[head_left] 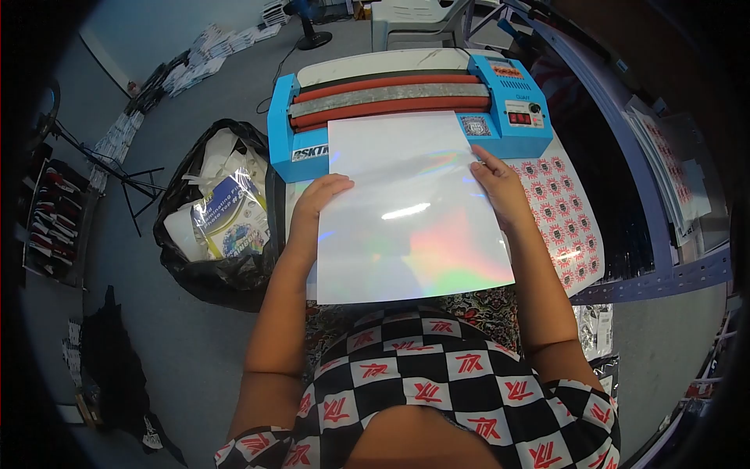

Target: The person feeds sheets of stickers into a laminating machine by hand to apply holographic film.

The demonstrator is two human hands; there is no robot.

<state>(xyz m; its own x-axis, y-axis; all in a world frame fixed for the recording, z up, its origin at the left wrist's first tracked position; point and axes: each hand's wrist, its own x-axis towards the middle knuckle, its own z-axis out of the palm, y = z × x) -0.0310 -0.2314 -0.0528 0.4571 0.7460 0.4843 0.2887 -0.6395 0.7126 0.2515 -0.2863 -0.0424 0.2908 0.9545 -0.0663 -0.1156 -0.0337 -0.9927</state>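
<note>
Between my hands lies a glossy holographic sheet (pixel 391 187), white with rainbow reflections. Its far edge reaches the front red roller of a blue roll laminator (pixel 512 144). My left hand (pixel 322 194) grips the sheet's left edge, fingers on top. On the right edge, my right hand (pixel 498 181) holds the sheet with thumb and fingers closed on it. The laminator's control panel, with a red display and a black knob, sits at its right end. Under the sheet's right side is a sheet of red and black printed stickers (pixel 566 207).
A black bin bag (pixel 269 266) full of packaging stands left of the table. Stacked printed sheets (pixel 664 172) rest on a rack at the right. A white plastic chair (pixel 414 23) and a black fan (pixel 312 35) are behind the laminator. Piles of packets line the far wall.
</note>
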